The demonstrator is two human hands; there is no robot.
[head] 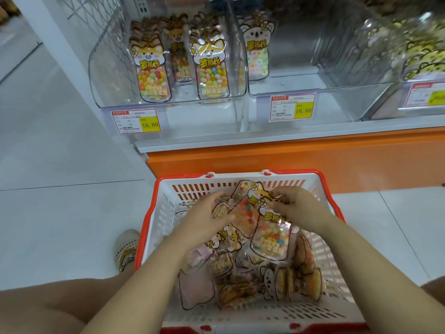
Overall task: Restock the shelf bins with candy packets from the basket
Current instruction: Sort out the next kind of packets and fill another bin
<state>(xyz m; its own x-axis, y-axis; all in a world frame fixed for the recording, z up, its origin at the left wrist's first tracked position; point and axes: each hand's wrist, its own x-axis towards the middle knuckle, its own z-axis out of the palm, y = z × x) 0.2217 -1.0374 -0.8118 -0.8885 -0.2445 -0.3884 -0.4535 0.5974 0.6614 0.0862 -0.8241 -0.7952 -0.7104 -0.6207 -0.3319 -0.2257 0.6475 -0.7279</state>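
A jelly-bean packet point(243, 213) lies slantwise on the heap of candy packets point(240, 280) in the basket point(166, 213). The left hand point(204, 220) curls round its lower edge, and the right hand point(298, 208) pinches the top of a second packet point(272, 239) touching it. The basket stands on the floor point(60, 213) before the shelf point(265, 138). Up there, the left bin point(101, 75) holds upright rows of jelly-bean packs, while the middle bin point(337, 92) holds one koala packet point(257, 51) by its left wall.

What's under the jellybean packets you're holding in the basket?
More candy packets fill the basket, a pink one and a koala one among them. The jellybean packets, left hand and right hand hide what's directly below.
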